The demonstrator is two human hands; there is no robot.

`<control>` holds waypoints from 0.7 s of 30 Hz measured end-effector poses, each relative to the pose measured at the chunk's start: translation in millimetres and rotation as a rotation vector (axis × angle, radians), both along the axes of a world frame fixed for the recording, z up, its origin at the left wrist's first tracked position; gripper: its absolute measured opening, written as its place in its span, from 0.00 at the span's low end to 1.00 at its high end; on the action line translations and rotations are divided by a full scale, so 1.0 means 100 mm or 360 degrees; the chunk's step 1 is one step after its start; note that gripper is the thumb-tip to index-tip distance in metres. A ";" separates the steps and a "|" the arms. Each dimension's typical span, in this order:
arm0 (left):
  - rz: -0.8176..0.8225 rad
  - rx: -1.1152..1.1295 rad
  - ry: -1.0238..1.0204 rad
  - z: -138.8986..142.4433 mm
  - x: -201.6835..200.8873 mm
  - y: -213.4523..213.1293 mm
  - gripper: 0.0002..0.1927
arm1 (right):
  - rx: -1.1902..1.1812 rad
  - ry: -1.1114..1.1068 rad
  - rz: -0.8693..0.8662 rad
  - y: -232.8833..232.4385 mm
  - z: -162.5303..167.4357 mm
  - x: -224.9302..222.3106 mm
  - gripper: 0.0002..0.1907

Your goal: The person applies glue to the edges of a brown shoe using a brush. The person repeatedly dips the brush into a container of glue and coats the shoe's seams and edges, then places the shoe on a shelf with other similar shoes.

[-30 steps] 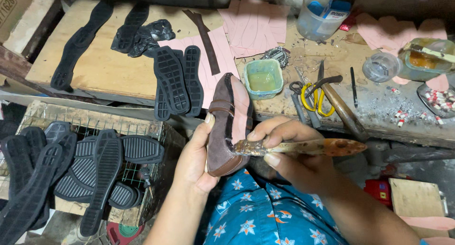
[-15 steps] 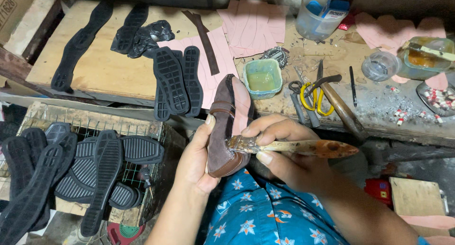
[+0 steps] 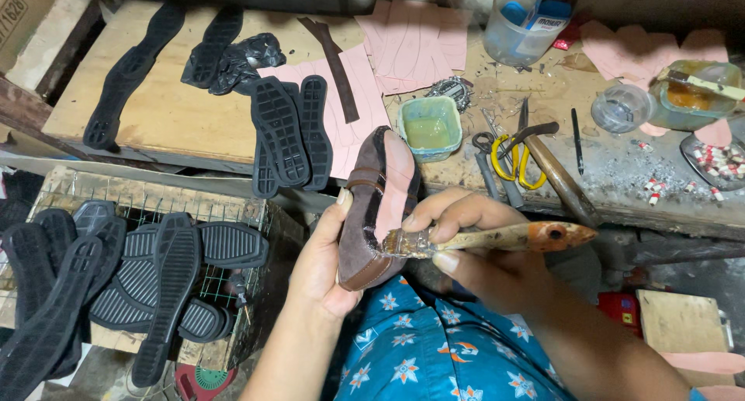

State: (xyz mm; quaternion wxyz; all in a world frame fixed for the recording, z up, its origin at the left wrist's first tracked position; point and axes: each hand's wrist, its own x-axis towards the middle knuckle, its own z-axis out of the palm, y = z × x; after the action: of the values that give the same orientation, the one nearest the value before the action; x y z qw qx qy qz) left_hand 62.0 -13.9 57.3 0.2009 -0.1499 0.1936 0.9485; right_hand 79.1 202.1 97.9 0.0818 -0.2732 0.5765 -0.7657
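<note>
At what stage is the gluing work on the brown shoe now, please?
Partly done: the underside of the brown shoe looks glossy near the toe. In hand: the left hand holds the shoe bottom-up while the right hand presses a brush near its heel end. Left: no sole is attached yet; black soles lie on the bench and on the wire rack. The glue cup stands open.

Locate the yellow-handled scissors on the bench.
In the head view the scissors lie right of centre on the bench, between the green tub and the hammer.
</note>
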 end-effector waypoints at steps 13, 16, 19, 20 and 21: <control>0.0005 -0.0023 -0.0039 0.00 0.00 0.00 0.23 | 0.0076 0.0257 0.0016 -0.06 0.06 -0.04 0.10; -0.0001 -0.0002 -0.0037 0.00 0.00 -0.01 0.22 | 0.0041 0.0175 0.0017 -0.04 0.02 -0.04 0.10; 0.0006 -0.0009 -0.0037 -0.01 0.00 -0.01 0.21 | -0.0078 0.0053 0.0061 -0.03 -0.03 -0.03 0.10; 0.0009 -0.0015 -0.0037 -0.02 0.01 -0.01 0.21 | -0.0086 0.0044 0.0070 -0.03 -0.04 -0.02 0.10; 0.0007 -0.0012 -0.0052 -0.02 0.00 -0.01 0.21 | -0.0093 0.0038 0.0081 -0.02 -0.05 -0.02 0.10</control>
State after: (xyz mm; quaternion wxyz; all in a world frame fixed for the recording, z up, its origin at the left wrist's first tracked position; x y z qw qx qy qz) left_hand 62.2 -15.0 55.3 0.2014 -0.1667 0.1936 0.9456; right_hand 76.6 200.5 93.0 0.0862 -0.2992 0.5477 -0.7766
